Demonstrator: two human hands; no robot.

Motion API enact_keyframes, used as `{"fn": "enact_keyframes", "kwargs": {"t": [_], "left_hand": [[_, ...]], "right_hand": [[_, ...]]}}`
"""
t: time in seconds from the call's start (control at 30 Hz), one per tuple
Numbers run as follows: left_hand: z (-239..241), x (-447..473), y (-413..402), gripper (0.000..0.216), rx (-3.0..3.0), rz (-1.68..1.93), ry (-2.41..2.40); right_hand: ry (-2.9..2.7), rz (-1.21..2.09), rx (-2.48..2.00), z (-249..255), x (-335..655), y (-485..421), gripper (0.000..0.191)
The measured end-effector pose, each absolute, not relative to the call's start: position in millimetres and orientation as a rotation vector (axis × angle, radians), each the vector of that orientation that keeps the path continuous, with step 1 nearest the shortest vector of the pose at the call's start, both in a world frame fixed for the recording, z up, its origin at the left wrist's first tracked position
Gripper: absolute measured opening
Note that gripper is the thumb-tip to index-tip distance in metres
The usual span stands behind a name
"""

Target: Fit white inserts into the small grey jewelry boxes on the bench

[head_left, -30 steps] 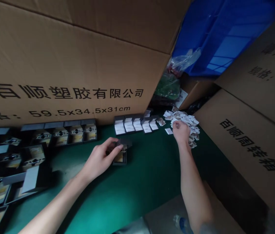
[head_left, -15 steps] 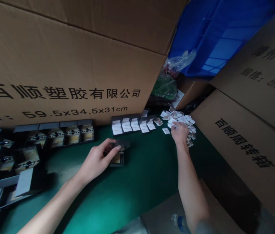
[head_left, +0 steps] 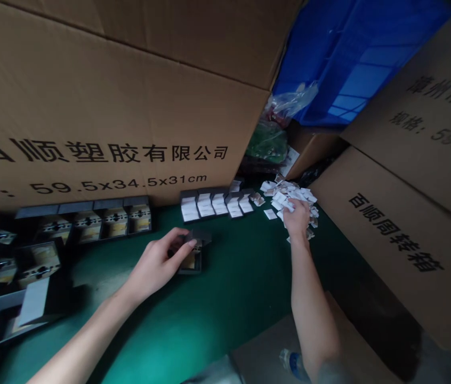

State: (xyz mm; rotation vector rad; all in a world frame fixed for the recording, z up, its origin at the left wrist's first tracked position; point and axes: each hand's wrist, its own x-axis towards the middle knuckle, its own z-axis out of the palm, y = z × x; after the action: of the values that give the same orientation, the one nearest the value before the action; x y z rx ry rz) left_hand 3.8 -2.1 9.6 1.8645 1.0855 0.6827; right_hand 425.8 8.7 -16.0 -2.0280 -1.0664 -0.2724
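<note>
My left hand (head_left: 161, 264) is closed on a small dark box (head_left: 194, 263), thumb and fingers at its raised lid. The box stands on the green tabletop, with a pale yellowish insert showing inside. Farther right, my right hand (head_left: 297, 217) reaches into a heap of small white packets (head_left: 283, 191). Its fingers are drawn together among them; whether one is gripped between the fingertips is hidden. Between the hands and farther back, a row of open dark boxes with white inside (head_left: 219, 204) stands against the carton.
Several open dark boxes with yellowish inserts (head_left: 115, 221) fill the left side. A large cardboard carton (head_left: 129, 96) walls off the back; other cartons (head_left: 401, 234) stand at right. Behind are a blue crate (head_left: 321, 64) and plastic bags (head_left: 269, 141). A bottle (head_left: 291, 364) lies low.
My right hand has shifted slightly within the heap, its fingers now lower among the packets. My left hand keeps its hold on the box. The view has turned slightly.
</note>
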Motion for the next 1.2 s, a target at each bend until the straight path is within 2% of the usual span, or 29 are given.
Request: {"fn": "enact_keyframes", "kwargs": {"t": [0.13,0.37,0.5,0.77,0.87,1.03,1.2], "left_hand": [[10,4,-2,0.043,1.860,0.680,1.083],[10,4,-2,0.045,1.868,0.682,1.084],[10,4,-1,0.047,1.861,0.680,1.108],[9,4,0,0.048,1.848,0.670,1.084],[7,4,1,0.048,1.855,0.671,1.090],[4,3,2,0.048,1.838,0.678,1.100],[6,4,2,0.051,1.837,0.676,1.127]], "right_hand": [[-1.060,-0.222,-1.894,-17,426,12,0.034],[-1.051,-0.166,-1.734,-22,415,20,0.041],[-1.052,-0.244,-1.678,-18,418,16,0.040],[-0.772,-0.414,-1.784,-13,498,-39,0.036],[-0.740,-0.367,-1.869,-26,524,-60,0.034],[-0.847,-0.179,-1.929,-52,537,-66,0.042],[-1.011,-0.086,-1.910,-54,529,-66,0.039]]}}
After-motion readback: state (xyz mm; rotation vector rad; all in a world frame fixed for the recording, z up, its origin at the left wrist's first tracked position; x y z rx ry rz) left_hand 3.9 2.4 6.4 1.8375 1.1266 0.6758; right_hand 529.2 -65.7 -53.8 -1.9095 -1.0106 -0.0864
